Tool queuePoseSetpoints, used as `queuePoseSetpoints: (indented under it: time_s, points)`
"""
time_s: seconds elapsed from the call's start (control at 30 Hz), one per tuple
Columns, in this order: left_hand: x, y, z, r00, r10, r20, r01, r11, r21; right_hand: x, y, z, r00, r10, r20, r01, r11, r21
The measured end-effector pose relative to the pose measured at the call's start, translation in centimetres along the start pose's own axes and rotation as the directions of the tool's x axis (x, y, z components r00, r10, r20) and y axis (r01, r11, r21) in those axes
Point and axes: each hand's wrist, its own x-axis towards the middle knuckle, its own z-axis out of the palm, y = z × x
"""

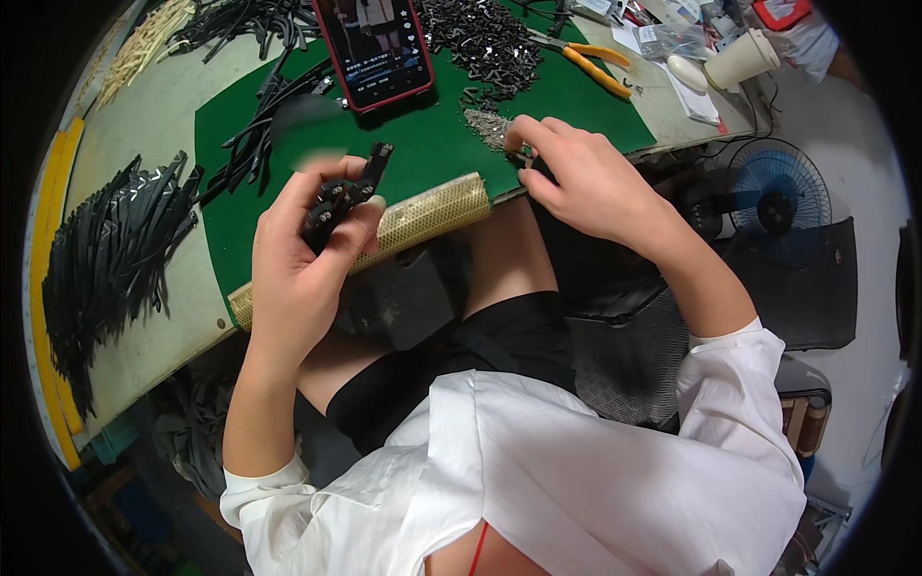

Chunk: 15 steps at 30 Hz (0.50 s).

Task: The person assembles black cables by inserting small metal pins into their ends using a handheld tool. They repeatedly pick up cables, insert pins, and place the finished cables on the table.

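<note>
My left hand (312, 235) is closed round a small bundle of black strips (346, 197), whose squared-off ends stick up past the thumb and fingers. Farther right, my right hand (600, 182) is bent at the table's front edge, thumb and forefinger pinched together. Something small and dark shows beneath its fingers, too hidden to name. Just beyond those fingertips lies a little heap of tiny grey pieces (488, 128). A gold mesh-patterned roll (432, 213) runs along the front edge of the green mat (423, 144), partly behind my left hand.
A red-cased phone (370, 53) leans on the mat's far side. Beside it spreads a pile of short black pieces (490, 48), then orange-handled pliers (595, 69). Long black strips (115, 250) lie at left. A white cup (741, 60) and a fan (776, 204) are at right.
</note>
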Motion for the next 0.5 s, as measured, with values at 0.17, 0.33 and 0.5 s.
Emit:
queuePoseSetpoints:
  time_s: [0.17,0.33,0.5]
  points:
    - [-0.2,-0.2,-0.1,1.000,0.019,0.001,-0.019,1.000,0.014,0.4,0.0,0.4,0.999,-0.033,-0.026,0.033,0.999,-0.026]
    - [-0.3,-0.2,-0.1,0.999,-0.005,0.044,0.004,0.999,0.034,1.7,-0.8,0.0,0.985,-0.164,0.045,0.165,0.986,-0.032]
    - [-0.4,0.5,-0.3,0.999,-0.006,0.038,0.004,0.999,0.040,2.6,-1.9,-0.4,0.975,-0.171,0.141,0.185,0.979,-0.090]
